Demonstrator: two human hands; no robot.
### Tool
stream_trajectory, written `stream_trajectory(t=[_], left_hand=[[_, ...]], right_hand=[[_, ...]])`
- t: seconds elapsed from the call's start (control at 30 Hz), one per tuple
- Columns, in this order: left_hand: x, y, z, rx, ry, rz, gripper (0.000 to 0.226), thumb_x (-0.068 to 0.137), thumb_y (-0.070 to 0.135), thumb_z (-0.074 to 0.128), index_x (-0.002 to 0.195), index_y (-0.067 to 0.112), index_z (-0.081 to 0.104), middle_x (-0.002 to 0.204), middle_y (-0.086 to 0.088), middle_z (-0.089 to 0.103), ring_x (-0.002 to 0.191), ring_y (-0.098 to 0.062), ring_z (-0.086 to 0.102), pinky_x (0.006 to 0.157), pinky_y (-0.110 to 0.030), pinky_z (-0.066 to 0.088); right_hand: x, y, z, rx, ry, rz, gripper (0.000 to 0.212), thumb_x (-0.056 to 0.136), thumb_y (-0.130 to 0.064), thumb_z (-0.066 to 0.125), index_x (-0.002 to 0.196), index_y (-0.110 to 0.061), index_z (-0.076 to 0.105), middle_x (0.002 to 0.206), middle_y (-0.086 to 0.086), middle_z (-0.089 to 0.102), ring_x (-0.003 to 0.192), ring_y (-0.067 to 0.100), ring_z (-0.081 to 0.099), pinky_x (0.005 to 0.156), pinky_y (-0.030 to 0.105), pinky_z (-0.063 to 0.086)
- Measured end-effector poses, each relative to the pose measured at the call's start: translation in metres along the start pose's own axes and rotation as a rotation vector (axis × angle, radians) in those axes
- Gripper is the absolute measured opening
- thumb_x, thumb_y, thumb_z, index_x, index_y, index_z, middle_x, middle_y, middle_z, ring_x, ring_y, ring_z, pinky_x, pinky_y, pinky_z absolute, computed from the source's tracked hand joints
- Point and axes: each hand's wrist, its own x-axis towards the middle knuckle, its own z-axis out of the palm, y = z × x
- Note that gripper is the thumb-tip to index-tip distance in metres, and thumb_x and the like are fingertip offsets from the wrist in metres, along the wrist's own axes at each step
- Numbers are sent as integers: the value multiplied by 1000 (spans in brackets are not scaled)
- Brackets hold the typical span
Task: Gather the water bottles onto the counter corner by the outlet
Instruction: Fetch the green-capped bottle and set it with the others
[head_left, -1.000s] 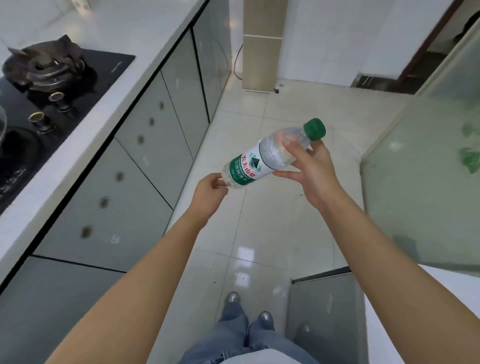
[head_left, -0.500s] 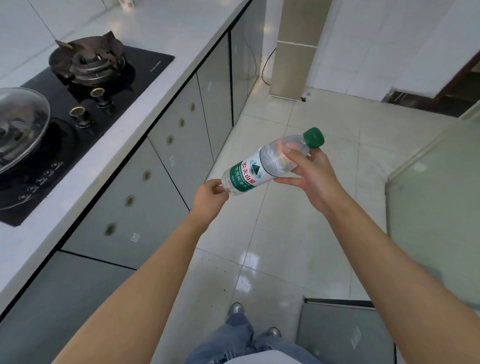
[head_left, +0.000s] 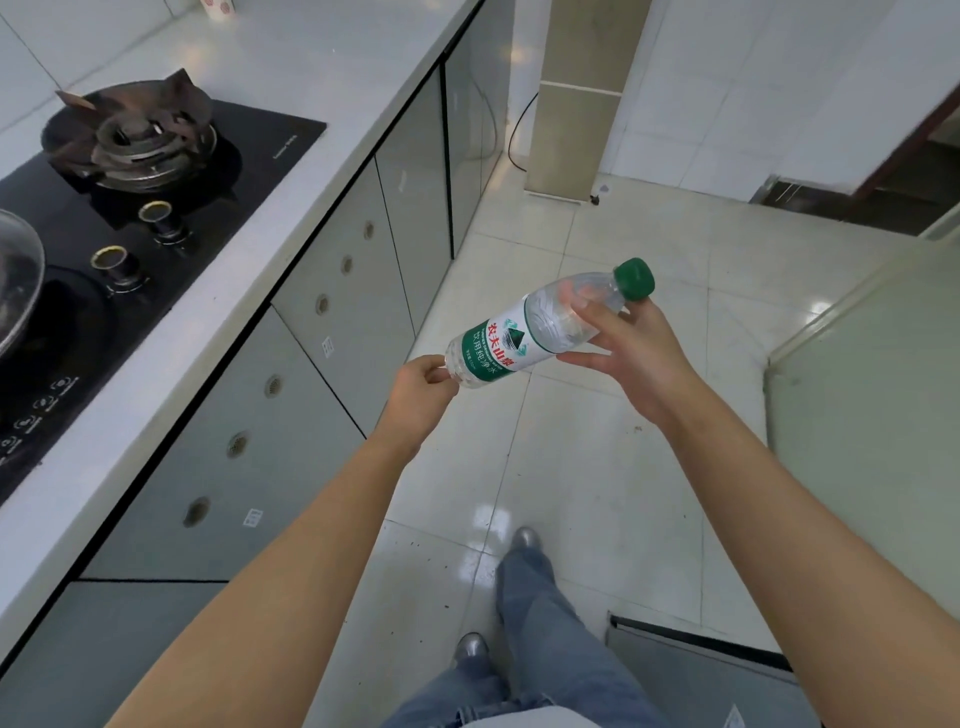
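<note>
Both hands (head_left: 636, 353) hold clear ribbed bottle (head_left: 530, 332).

Water bottle (head_left: 524, 332) label: red "农夫山泉", white "饮用纯净水". Hob (head_left: 249, 156) lettering illegible.

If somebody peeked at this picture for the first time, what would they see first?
Probably the water bottle with its bright green cap, held tilted in mid-air over the shiny tiled floor. The right hand grips it near the neck and the left hand pinches its bottom end. Next they would notice the black gas stove on the white counter, at the left.
</note>
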Motion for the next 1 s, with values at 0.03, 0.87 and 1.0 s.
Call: stream_trajectory(t=[0.03,0.87,1.0], left_hand=[[8,2,3,-2,1,-3,27,80,1,51,76,27,61,70,9,62,63,-9,49,58,-18,39],[306,126,99,49,89,-53,17,80,4,56,93,8,66,79,-9,56,74,-18,45,57,-22,34],[363,140,99,52,70,-59,18,80,4,57,96,6,65,81,-7,58,75,-18,46,56,-20,34]], right_hand=[[8,0,-4,-3,0,-2,39,86,-24,62,121,-11,53,119,8,62,104,23,64,78,37,58],[322,-71,-100,-21,-49,-2,42,86,-25,62,124,-13,51,123,7,59,109,23,60,79,36,58],[377,-77,-99,-15,-32,-15,38,86,-24,61,122,-14,53,122,6,60,108,22,61,80,36,58]])
